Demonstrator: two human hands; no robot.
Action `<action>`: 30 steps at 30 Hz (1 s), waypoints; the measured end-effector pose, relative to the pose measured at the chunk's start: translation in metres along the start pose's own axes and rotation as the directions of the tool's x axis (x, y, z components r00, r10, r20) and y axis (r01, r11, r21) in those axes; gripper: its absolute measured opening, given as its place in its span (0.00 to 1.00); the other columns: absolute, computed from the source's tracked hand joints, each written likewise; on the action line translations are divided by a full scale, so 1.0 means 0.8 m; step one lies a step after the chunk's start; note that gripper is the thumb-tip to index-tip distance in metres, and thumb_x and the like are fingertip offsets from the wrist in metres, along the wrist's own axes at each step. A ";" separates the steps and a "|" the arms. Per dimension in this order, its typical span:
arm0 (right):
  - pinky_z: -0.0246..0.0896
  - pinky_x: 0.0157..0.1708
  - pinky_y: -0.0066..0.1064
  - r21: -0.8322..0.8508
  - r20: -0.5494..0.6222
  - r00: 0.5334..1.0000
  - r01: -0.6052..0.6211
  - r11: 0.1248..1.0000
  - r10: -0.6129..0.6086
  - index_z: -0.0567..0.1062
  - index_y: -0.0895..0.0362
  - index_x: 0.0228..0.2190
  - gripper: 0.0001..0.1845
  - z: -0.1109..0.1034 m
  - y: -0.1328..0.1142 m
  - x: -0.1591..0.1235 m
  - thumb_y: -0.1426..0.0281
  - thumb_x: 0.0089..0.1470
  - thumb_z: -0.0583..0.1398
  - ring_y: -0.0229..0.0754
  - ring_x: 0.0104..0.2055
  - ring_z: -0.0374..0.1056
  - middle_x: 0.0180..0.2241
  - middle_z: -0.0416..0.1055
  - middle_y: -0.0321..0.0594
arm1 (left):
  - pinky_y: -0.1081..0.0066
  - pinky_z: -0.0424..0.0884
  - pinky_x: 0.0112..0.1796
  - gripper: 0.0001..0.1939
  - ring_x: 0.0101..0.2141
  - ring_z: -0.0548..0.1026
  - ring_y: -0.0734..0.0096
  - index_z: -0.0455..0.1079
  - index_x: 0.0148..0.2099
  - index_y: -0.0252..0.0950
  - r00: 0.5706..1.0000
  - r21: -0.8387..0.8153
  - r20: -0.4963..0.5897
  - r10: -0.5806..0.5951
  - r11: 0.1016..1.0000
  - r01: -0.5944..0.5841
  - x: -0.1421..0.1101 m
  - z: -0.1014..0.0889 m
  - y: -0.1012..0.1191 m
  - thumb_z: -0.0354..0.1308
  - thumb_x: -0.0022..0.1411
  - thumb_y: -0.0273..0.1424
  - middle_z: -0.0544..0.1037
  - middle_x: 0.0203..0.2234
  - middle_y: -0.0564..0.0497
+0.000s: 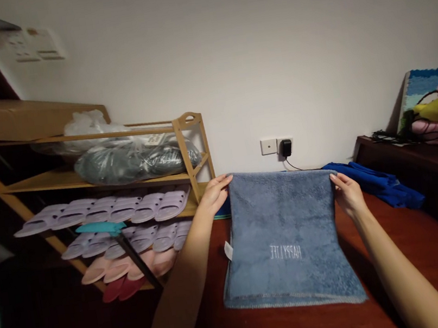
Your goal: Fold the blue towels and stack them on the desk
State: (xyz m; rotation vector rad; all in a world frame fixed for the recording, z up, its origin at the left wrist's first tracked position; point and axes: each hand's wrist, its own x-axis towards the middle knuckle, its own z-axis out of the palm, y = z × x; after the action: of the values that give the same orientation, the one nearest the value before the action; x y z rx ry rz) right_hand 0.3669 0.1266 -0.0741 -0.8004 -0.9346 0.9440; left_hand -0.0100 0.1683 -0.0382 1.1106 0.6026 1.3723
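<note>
A blue-grey towel [282, 215], folded over at its top edge, is held up between my two hands. White lettering reading HAPPY LIFE appears mirrored on its lower half, and a small white tag sticks out on the left side. My left hand [214, 193] pinches the upper left corner. At the upper right corner, the fingers of my right hand [346, 191] are closed on the cloth. The towel's lower edge hangs down over the dark red wooden table [435, 263]; I cannot tell how much of it touches the surface.
Blue folded cloth [381, 178] lies at the table's back right. To the left stands a wooden rack [195, 156] with rows of slippers [171, 201] and a plastic-wrapped bundle [131, 158]. A black plug [285, 147] sits in the wall socket. A dark ledge [398, 153] holds a picture and toys.
</note>
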 end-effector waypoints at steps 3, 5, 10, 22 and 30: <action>0.58 0.24 0.26 -0.007 0.023 1.000 -0.012 1.000 0.012 0.77 0.55 0.28 0.16 0.008 0.006 0.005 0.60 0.36 0.70 0.33 0.23 0.63 0.23 0.71 0.33 | 0.72 0.69 0.37 0.12 0.31 0.76 0.70 0.75 0.34 0.28 1.000 -0.009 -0.015 0.022 1.000 -0.022 0.002 -0.007 0.003 0.69 0.46 0.28 0.79 0.28 0.47; 0.56 0.23 0.26 -0.022 0.045 0.999 -0.022 1.000 0.023 0.76 0.56 0.27 0.16 0.012 0.012 0.010 0.60 0.36 0.69 0.33 0.22 0.62 0.22 0.70 0.33 | 0.73 0.69 0.38 0.11 0.31 0.76 0.71 0.75 0.34 0.28 0.999 0.000 -0.029 0.023 1.000 -0.023 0.005 -0.015 0.006 0.68 0.46 0.27 0.79 0.28 0.46; 0.58 0.25 0.26 -0.079 0.104 0.994 -0.036 0.996 0.044 0.77 0.56 0.27 0.16 0.024 0.024 0.024 0.60 0.37 0.69 0.34 0.23 0.63 0.23 0.71 0.35 | 0.76 0.71 0.35 0.09 0.28 0.75 0.74 0.75 0.32 0.29 0.997 0.038 -0.078 0.019 0.999 -0.016 0.015 -0.037 0.020 0.68 0.45 0.25 0.79 0.26 0.48; 0.56 0.24 0.27 -0.173 0.151 0.988 0.046 0.984 -0.019 0.75 0.56 0.24 0.18 0.076 0.020 0.069 0.56 0.34 0.69 0.33 0.22 0.60 0.22 0.69 0.33 | 0.78 0.70 0.30 0.14 0.28 0.74 0.76 0.76 0.32 0.32 0.970 0.139 -0.233 0.071 0.990 -0.039 0.036 -0.057 0.058 0.72 0.40 0.28 0.79 0.28 0.50; 0.56 0.24 0.26 -0.238 0.114 0.989 0.117 0.964 -0.092 0.75 0.57 0.24 0.20 0.101 0.014 0.108 0.55 0.33 0.68 0.33 0.23 0.61 0.22 0.69 0.32 | 0.80 0.53 0.14 0.17 0.13 0.64 0.81 0.75 0.35 0.31 0.934 0.203 -0.343 0.098 0.979 -0.028 0.070 -0.071 0.070 0.72 0.39 0.27 0.67 0.11 0.59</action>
State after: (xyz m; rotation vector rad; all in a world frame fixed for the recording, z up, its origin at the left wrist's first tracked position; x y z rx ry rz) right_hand 0.3141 0.2221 -0.0273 -0.9069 -1.1869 0.7920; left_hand -0.0761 0.2282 0.0021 1.0513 0.9861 1.6105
